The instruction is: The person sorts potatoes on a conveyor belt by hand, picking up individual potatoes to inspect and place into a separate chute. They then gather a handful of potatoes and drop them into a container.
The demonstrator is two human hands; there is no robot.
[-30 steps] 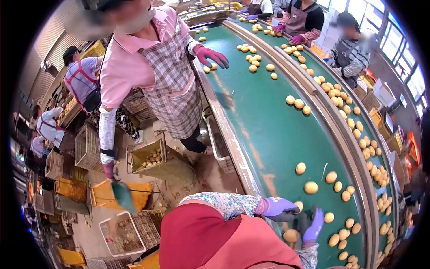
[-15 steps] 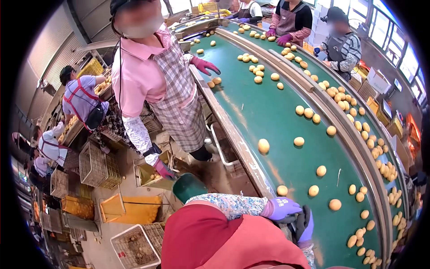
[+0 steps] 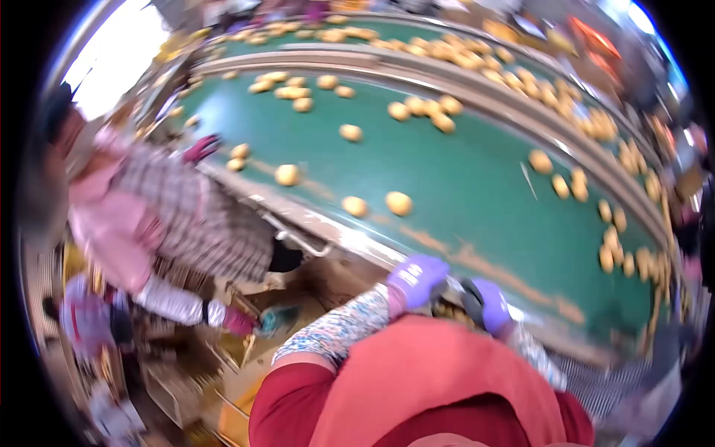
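Head view, badly blurred. My left hand (image 3: 417, 279), purple glove, at near rim of green conveyor belt (image 3: 477, 186), fingers curled; whether it holds anything, cannot tell. My right hand (image 3: 488, 304) just beside it, grip equally unclear. Nearest potatoes (image 3: 398, 203) lie on belt, apart from both hands. At my left, co-worker (image 3: 112, 216) in pink shirt stands by belt edge.

Layout at belt edge.
Near rim of belt (image 3: 462, 186): left hand (image 3: 417, 279) and right hand (image 3: 488, 304) close together; potatoes (image 3: 398, 203) scattered on belt beyond them; co-worker (image 3: 171, 216) stands left, beside the same rim.
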